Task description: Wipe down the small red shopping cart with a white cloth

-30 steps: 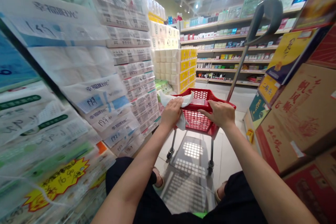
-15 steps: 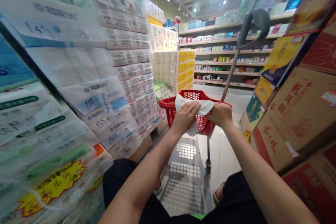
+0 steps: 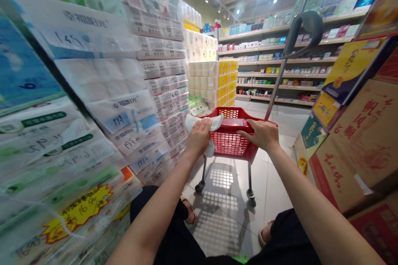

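Note:
A small shopping cart [image 3: 231,145] with a red plastic basket on metal legs and wheels stands right in front of me. My left hand [image 3: 199,134] presses a white cloth [image 3: 217,122] around the left end of the basket's near rim, and part of the cloth hangs below the fingers. At the right end of the same rim is my right hand [image 3: 264,133], its fingers over the top and its thumb on the near side. Between the two hands the red rim [image 3: 233,123] shows bare. A metal pole with a grey loop [image 3: 304,33] rises from the cart's right side.
Tall stacks of wrapped tissue packs [image 3: 121,112] stand close on the left. Cardboard cartons [image 3: 357,140] line the right side. Beyond the cart, shelves [image 3: 280,58] hold many small boxes and bottles. Light tiled floor [image 3: 224,211] lies beneath the cart, between my feet.
My left hand has slid left along the rim with the cloth. My right hand has let go of the cloth and now holds the rim. The view has turned slightly left.

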{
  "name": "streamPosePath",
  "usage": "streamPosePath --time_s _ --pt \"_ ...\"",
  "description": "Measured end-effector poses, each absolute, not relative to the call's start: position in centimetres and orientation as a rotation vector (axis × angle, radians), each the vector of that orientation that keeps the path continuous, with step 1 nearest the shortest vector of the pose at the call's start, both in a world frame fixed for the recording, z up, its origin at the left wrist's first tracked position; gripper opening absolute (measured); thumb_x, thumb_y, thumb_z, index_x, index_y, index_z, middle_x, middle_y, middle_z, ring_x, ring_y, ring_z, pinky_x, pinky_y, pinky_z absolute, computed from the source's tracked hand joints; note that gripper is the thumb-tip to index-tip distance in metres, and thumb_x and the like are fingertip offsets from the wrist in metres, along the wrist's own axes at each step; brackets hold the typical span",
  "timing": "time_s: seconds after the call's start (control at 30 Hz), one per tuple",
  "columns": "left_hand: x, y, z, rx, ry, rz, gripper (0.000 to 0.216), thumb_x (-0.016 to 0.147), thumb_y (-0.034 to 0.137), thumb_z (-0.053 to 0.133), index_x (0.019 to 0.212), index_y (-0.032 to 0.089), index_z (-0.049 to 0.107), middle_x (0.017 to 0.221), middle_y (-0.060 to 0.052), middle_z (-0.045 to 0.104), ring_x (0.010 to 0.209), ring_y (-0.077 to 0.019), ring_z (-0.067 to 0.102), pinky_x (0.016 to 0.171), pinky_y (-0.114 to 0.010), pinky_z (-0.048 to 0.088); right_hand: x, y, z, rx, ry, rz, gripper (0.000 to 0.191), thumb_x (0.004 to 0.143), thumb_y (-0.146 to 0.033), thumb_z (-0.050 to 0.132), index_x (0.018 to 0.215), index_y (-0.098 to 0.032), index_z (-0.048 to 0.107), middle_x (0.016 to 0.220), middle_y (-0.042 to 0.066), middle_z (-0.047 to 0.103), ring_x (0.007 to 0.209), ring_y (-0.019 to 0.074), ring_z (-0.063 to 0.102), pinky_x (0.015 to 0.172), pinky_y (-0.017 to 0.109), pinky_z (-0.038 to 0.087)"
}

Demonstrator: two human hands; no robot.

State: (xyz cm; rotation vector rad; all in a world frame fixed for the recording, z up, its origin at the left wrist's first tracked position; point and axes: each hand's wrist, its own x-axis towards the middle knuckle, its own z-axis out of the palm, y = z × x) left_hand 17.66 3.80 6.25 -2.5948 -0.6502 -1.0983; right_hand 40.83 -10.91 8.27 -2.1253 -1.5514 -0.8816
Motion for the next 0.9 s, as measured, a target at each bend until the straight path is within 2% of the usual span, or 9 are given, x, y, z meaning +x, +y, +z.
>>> streamPosePath --time_s 0.13,0.2,0.3,0.43,0.6,0.9 --pt "20.1 0.8 5.8 -2.576 -0.579 -1.091 0.052 0.092 0.011 0.04 0.144 0.01 0.04 0.15 -0.013 0.042 0.142 -0.0213 0.036 0.12 -0.041 0.029 40.5 -10.5 8.3 -2.112 -1.549 -0.887 0.059 0.084 -0.069 0.048 0.105 -0.019 0.067 0.093 0.01 0.073 0.079 0.0227 0.064 0.063 0.03 0.028" --pt "22.1 -1.0 5.7 -2.58 -0.472 -1.065 0.053 0.093 0.011 0.039 0.146 0.011 0.038 0.152 -0.012 0.04 0.144 -0.0215 0.033 0.12 -0.041 0.029 40.5 -10.3 8.2 -2.103 -1.551 -0.875 0.05 0.083 -0.062 0.051 0.099 -0.017 0.069 0.09 0.011 0.073 0.079 0.0235 0.064 0.064 0.03 0.03" --pt "24.9 -2.8 6.0 -2.568 -0.398 -1.052 0.049 0.095 0.013 0.038 0.144 0.011 0.041 0.15 -0.013 0.042 0.142 -0.0222 0.036 0.121 -0.041 0.028 40.7 -10.3 8.0 -2.103 -1.509 -0.853 0.041 0.08 -0.053 0.053 0.085 -0.015 0.069 0.082 0.013 0.072 0.075 0.0241 0.064 0.065 0.03 0.032" --pt "26.1 -2.9 6.7 -2.568 -0.299 -1.03 0.047 0.097 0.015 0.039 0.143 0.013 0.043 0.148 -0.011 0.046 0.139 -0.0215 0.04 0.12 -0.04 0.029 41.2 -10.7 8.1 -2.071 -1.531 -0.847 0.041 0.082 -0.049 0.048 0.089 -0.014 0.069 0.083 0.013 0.072 0.075 0.0227 0.064 0.066 0.029 0.033" --pt "23.7 -1.4 7.4 -2.615 -0.286 -1.018 0.048 0.096 0.017 0.042 0.144 0.016 0.042 0.148 -0.01 0.047 0.138 -0.0208 0.041 0.118 -0.041 0.033 41.4 -10.7 8.3 -2.104 -1.553 -0.858 0.044 0.082 -0.055 0.051 0.08 -0.015 0.068 0.082 0.013 0.072 0.075 0.0231 0.064 0.063 0.03 0.03" --pt "18.2 3.3 6.6 -2.621 -0.499 -1.08 0.048 0.093 0.014 0.045 0.141 0.016 0.046 0.145 -0.01 0.05 0.135 -0.0201 0.046 0.118 -0.041 0.033 41.1 -10.5 8.3 -2.099 -1.58 -0.874 0.066 0.084 -0.076 0.042 0.106 -0.019 0.067 0.096 0.01 0.073 0.08 0.0228 0.064 0.063 0.029 0.027"
